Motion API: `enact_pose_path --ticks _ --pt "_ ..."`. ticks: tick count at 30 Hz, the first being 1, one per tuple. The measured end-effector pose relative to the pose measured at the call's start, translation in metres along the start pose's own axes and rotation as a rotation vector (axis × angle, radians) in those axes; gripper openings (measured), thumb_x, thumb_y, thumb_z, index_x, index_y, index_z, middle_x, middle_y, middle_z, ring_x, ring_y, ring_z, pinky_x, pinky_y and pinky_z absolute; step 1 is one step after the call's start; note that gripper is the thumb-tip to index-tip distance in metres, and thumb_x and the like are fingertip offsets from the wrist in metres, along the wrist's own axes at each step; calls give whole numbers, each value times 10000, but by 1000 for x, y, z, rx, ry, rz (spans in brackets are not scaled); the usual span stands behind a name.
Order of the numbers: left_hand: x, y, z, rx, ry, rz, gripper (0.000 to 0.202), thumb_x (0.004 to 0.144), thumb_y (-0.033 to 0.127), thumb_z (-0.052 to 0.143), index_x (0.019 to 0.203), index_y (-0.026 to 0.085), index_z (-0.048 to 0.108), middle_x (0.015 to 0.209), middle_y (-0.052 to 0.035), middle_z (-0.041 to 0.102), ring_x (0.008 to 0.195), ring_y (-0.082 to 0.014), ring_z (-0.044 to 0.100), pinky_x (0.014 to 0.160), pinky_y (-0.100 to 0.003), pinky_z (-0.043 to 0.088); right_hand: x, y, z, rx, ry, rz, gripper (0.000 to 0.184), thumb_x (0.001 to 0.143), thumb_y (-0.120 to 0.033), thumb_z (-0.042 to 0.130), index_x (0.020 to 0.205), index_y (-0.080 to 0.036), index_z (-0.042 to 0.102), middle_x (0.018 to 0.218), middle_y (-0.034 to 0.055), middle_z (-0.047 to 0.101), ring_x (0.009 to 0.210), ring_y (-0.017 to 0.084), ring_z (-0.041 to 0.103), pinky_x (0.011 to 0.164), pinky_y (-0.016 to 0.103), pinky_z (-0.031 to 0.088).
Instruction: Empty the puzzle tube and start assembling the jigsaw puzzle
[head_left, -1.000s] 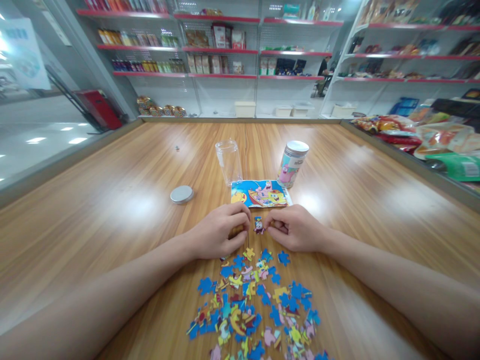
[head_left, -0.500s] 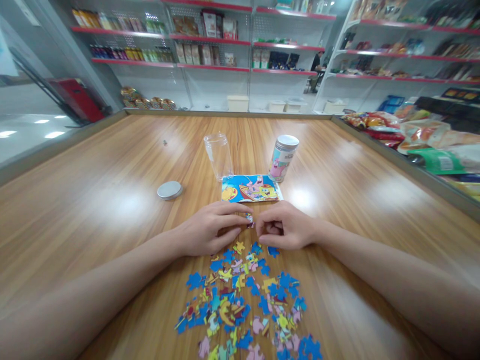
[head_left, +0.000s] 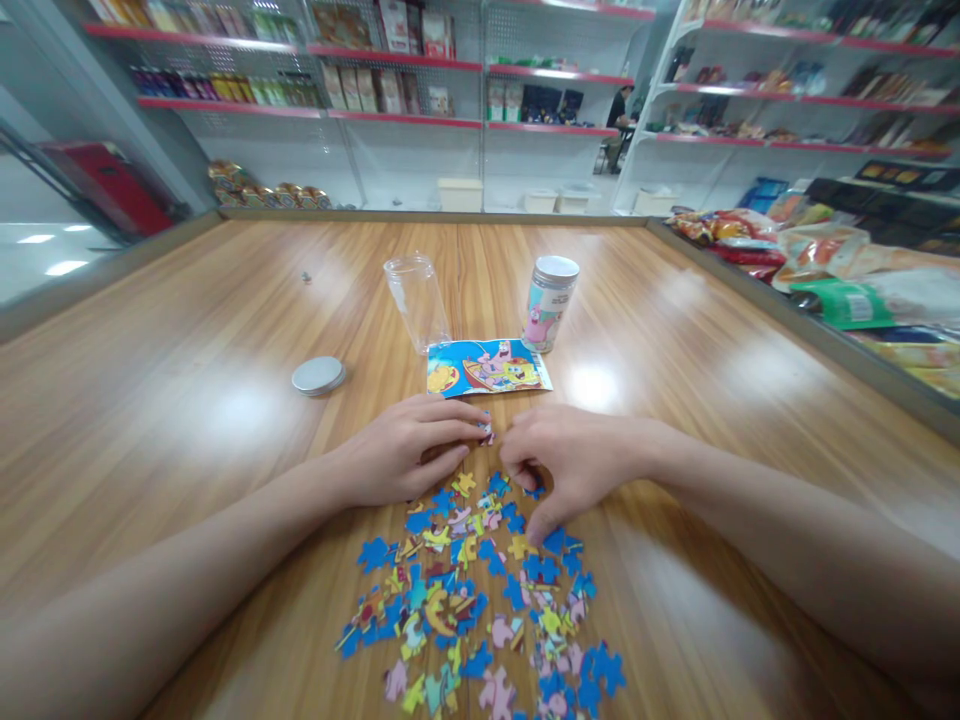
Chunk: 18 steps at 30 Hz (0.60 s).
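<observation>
Chg. noted vs. 1 sec. ago: my L hand [head_left: 409, 450] has uncurled, fingertips now at the small joined pcs [head_left: 487, 430]. My R hand [head_left: 581, 455] has opened, thumb swung away from fingers, down to the loose pcs [head_left: 439, 610]. Cam view shifted approx. R and down.

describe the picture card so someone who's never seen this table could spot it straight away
On the wooden table, look beyond the scattered puzzle pieces to the clear jar and the printed canister. The picture card lies just on the near side of those two. Unlike them it is flat and rectangular, mostly blue, with cartoon figures in a boat.
</observation>
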<state>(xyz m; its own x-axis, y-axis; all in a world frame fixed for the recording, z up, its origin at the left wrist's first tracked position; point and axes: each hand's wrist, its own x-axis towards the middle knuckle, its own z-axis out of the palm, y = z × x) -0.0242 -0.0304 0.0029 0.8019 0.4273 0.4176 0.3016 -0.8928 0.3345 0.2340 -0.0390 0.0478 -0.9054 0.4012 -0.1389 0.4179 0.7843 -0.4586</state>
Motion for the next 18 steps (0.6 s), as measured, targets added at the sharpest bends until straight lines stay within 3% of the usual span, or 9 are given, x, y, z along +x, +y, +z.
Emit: enact_pose_path --ticks 13,18 --pt "1 0 0 -4 -1 7 331 950 166 558 1259 206 669 1288 -98 683 1161 -218 667 1009 -403 564 0 4 0 103 -29 39 375 763 -503 797 757 -170 624 734 -18 629 645 109 514 623 243 348" --pt "1 0 1 0 3 10 314 956 166 553 1245 199 671 1284 -100 685 1156 -220 666 996 -403 567 0 5 3 91 29 77 430 847 -537 711 685 -166 567 642 -37 542 589 93 466 588 237 293"
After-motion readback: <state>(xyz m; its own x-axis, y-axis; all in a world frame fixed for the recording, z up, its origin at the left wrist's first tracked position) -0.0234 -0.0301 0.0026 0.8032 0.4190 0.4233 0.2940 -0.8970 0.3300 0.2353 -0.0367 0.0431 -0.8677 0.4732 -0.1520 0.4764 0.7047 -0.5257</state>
